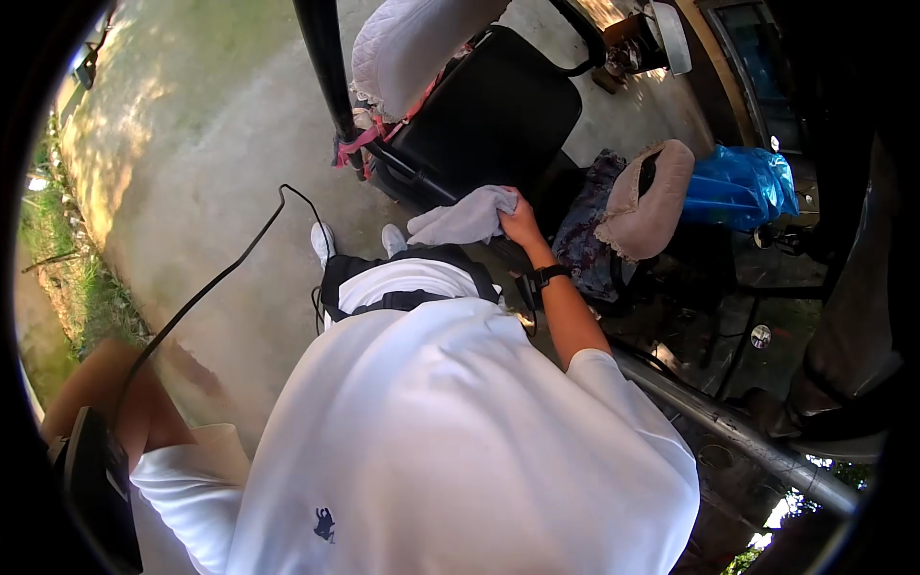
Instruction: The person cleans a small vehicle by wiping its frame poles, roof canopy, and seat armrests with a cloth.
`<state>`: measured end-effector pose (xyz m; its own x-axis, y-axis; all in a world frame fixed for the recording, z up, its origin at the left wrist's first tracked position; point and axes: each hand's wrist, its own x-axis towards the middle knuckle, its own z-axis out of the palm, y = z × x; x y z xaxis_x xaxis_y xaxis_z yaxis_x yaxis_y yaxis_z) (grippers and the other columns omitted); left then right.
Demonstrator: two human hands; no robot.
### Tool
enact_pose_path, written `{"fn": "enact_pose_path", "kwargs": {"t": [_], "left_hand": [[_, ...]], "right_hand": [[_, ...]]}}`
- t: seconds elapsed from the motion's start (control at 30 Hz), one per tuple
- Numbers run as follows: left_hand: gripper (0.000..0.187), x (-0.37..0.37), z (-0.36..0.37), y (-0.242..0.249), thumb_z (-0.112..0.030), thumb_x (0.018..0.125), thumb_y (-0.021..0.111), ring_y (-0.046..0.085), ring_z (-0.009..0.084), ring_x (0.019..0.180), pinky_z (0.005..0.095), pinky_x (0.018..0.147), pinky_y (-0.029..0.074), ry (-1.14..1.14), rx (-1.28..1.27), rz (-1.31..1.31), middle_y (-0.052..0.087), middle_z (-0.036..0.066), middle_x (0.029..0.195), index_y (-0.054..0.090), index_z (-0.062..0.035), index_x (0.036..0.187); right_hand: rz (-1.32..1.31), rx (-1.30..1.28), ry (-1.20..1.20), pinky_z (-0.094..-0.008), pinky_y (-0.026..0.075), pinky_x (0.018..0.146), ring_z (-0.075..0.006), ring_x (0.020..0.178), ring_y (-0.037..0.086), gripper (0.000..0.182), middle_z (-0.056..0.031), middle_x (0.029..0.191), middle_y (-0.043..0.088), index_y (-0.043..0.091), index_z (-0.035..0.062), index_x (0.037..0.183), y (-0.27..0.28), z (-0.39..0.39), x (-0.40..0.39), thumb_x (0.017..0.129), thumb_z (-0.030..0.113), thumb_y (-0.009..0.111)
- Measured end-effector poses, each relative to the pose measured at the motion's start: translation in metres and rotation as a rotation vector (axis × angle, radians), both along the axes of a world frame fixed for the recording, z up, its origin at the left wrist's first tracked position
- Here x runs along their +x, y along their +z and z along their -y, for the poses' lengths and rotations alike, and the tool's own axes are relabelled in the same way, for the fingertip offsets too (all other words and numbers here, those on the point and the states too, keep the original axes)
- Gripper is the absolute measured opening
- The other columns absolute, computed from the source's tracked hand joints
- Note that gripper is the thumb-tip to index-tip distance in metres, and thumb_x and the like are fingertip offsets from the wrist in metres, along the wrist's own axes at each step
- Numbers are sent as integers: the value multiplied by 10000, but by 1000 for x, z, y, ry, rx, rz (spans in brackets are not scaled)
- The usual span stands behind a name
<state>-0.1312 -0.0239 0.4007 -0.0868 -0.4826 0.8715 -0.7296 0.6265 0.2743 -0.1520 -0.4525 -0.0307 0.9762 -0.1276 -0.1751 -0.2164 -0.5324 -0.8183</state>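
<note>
A pale grey cloth [458,218] is bunched in my right hand [518,218], whose fingers are wrapped round its right end. The cloth hangs to the left, close to the black seat [498,110] and the black bar below it. A dark band circles my right wrist. My left arm [134,388] is bent at the left edge, blurred near the elbow, and my left hand is out of view.
A quilted cushion [412,53] lies by the seat, near a black pole [329,62]. To the right are a pink padded cover [650,199], a blue plastic bag [743,187] and a metal pipe [733,426]. A black cable [216,278] runs at left.
</note>
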Motion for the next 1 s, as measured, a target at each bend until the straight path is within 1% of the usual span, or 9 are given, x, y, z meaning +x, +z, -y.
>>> {"fn": "enact_pose_path", "kwargs": {"t": [0.23,0.4,0.5,0.57,0.7,0.73,0.77,0.83,1.0], "left_hand": [[443,10,1,-7,-402,969,453,610,296,1039,545,936,436,-35,-83,-147,619,135,1178,553,-79,1256],[474,1,18,-46,-432,971,446,609,292,1047,552,940,430,127,-483,-706,617,127,1192,554,-79,1269],[423,-28,41,-115,-382,963,543,587,306,1128,468,983,440,-342,309,-784,578,140,1301,569,-102,1279],[397,-24,31,-125,-338,977,532,551,323,1205,424,1028,427,-364,686,-460,555,146,1348,576,-113,1302],[391,29,-37,-171,-288,951,565,548,323,1225,461,1083,394,652,1314,329,556,108,1366,593,-113,1300],[390,43,-42,-166,-277,938,575,561,336,1206,489,1079,393,725,1409,386,573,103,1348,599,-121,1294],[410,42,-45,-153,-300,947,572,561,348,1220,496,1096,369,589,1267,-206,563,116,1371,595,-114,1312],[449,34,-33,-114,-346,947,575,537,343,1263,491,1104,353,22,802,-585,529,98,1422,592,-117,1332],[406,28,-50,-160,-332,937,586,577,313,1212,475,1111,337,505,1247,52,605,126,1314,622,-110,1274]], "right_hand": [[-44,-188,-153,-424,516,878,-376,1068,643,370,-186,1076,696,625,106,1169,-7,-20,13,830,229,707],[-32,-180,-109,-434,519,897,-389,1066,634,382,-160,1114,689,624,162,1184,-2,-60,45,819,253,692],[25,-283,-128,-451,517,899,-397,1058,631,399,-159,1094,694,620,175,1186,-8,-82,59,803,262,690],[13,-271,-127,-456,516,901,-398,1056,631,404,-160,1089,695,619,180,1185,-4,-86,57,797,268,690],[50,-247,-123,-463,516,900,-403,1051,629,404,-166,1086,693,618,181,1183,-14,-83,60,798,278,691],[66,-235,-118,-463,516,900,-404,1049,629,403,-167,1087,692,619,181,1182,-16,-83,61,799,281,691],[68,-235,-129,-463,516,900,-404,1049,629,403,-167,1087,692,619,181,1182,-18,-83,63,799,281,691],[98,-286,-131,-466,519,895,-401,1042,633,405,-163,1085,693,615,180,1187,-19,-82,60,802,284,690],[108,-308,-136,-475,520,888,-403,1036,633,417,-154,1086,693,610,182,1192,-26,-75,68,795,283,686]]}}
